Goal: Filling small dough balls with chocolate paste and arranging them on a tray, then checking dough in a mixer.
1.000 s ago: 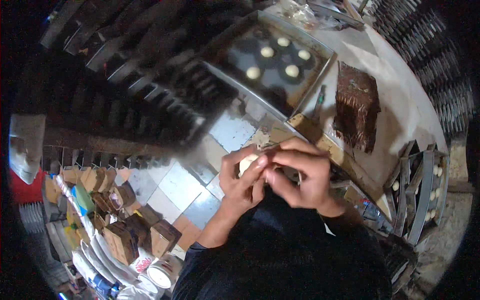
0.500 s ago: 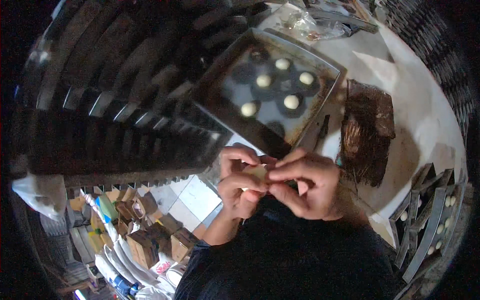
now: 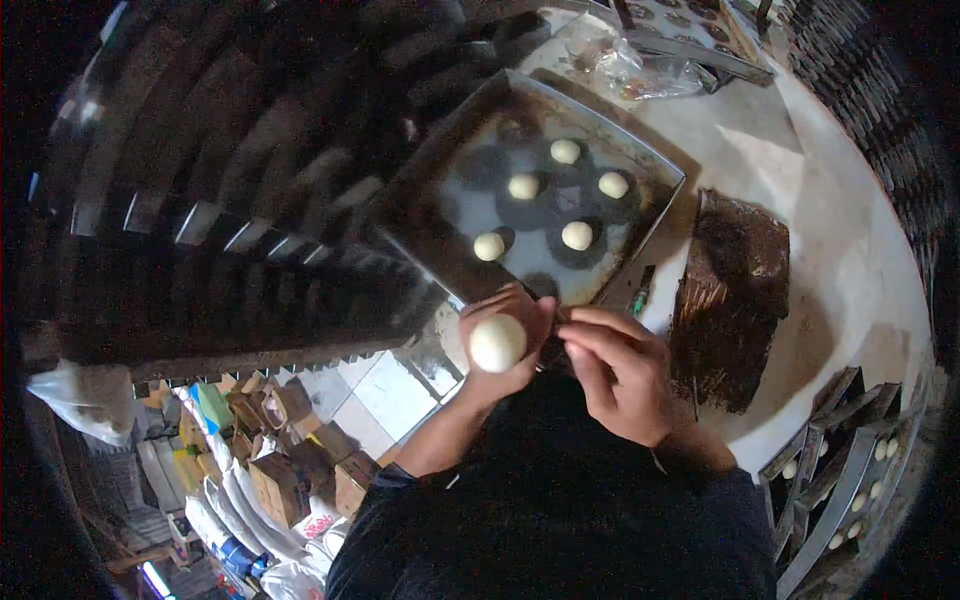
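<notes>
The left hand [image 3: 505, 345] is cupped around a pale, round ball of dough [image 3: 497, 343], fingers curled up behind and beside it, the ball sitting in the palm and facing up at the camera. Right beside it is the right hand [image 3: 618, 375], palm down, fingers bent and drawn together, their tips reaching toward the left hand's fingers; whether it pinches anything is hidden. Both hands hover at the near edge of the white tabletop [image 3: 850, 260], just below the near corner of a dark metal baking tray [image 3: 450, 240]. On that tray sit five small dough balls, well spaced: one [image 3: 565, 151] at the far end, two [image 3: 523, 186] and [image 3: 613, 184] in the middle, two more [image 3: 489, 246] and [image 3: 577, 235] nearer the hands. To the right of the tray, touching or nearly touching its side, lies a dark brown slab [image 3: 730, 300] flat on the tabletop. Farther back, a crumpled clear plastic bag [image 3: 640, 72] rests near the far end of the tray. Low on the right, racks [image 3: 850, 490] hold more pale dough pieces. Down on the left, well below tabletop level, brown cardboard boxes [image 3: 270, 460] stand on the floor.
</notes>
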Demonstrator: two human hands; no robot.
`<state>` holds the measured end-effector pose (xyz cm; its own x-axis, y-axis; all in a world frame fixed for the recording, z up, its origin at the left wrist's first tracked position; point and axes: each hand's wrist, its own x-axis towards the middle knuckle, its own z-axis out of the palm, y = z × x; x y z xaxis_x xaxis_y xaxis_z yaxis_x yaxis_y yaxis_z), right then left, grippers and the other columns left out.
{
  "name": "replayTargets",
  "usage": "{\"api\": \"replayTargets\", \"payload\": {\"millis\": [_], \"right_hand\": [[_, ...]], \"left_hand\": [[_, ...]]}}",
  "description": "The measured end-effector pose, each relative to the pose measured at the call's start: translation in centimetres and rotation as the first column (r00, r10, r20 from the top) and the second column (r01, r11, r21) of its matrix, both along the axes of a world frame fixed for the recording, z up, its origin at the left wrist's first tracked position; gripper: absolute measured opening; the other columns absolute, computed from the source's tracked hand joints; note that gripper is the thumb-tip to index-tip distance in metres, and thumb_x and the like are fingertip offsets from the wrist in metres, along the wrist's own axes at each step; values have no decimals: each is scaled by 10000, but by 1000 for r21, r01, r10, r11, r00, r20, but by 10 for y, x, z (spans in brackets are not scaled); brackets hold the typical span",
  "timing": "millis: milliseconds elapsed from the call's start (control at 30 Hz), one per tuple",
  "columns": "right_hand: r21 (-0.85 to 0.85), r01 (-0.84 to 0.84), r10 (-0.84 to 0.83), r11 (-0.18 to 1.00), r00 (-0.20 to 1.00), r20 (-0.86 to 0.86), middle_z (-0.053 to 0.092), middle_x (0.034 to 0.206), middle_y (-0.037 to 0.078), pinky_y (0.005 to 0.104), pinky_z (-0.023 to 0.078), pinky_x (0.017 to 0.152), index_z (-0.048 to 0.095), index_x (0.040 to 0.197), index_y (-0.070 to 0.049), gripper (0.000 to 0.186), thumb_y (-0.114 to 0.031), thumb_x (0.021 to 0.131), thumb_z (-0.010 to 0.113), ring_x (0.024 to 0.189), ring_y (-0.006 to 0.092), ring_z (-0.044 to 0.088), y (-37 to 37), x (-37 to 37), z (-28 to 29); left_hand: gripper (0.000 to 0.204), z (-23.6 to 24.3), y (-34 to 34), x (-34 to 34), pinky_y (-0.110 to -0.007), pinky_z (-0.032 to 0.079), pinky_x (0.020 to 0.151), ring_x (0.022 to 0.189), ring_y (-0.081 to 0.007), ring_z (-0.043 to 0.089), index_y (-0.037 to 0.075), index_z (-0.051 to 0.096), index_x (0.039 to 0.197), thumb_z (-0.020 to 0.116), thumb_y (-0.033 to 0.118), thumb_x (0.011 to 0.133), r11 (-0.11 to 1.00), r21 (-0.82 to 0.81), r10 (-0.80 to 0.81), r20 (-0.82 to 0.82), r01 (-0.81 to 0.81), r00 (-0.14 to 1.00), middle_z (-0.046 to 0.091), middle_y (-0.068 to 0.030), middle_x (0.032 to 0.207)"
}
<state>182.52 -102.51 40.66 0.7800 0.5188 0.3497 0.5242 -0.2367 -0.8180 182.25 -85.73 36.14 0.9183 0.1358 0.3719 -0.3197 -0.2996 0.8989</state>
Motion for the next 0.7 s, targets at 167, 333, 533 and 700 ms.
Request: {"api": "replayTargets", "payload": {"millis": [167,333,533,700], "right_hand": [[-139,-115,146,984,960,240,497,1242,213,436,442,917,542,1174,40,349,-16,831,564,1081,372,537,27,-14,-46],[-30,-133,114,991,927,-358,610,1008,180,382,475,828,568,1078,-5,210,-107,897,538,939,318,608,33,-7,-88],[-678,-148,158,720,986,-47,301,1401,236,433,398,976,285,1384,-23,598,-40,844,541,1246,403,379,73,52,-161],[-724,-334,328,604,932,-156,134,1492,257,364,122,1149,185,1443,-15,838,27,695,561,1401,381,101,73,56,-160]], "left_hand": [[200,-65,-15,-33,-305,448,555,660,-113,564,-5,577,727,695,149,682,998,-30,-60,-124,57,990,619,-72,668],[254,-82,16,-66,-279,454,624,667,-108,524,-1,623,986,721,89,770,884,-405,-423,-480,234,768,612,-38,723],[429,-102,144,-143,-226,394,612,662,-81,432,50,532,1170,711,36,780,907,-371,-122,-684,-199,719,412,36,709],[235,-137,227,-316,-201,296,529,587,-31,328,97,531,1035,643,62,832,610,-259,317,-787,-749,530,362,81,648]]}}
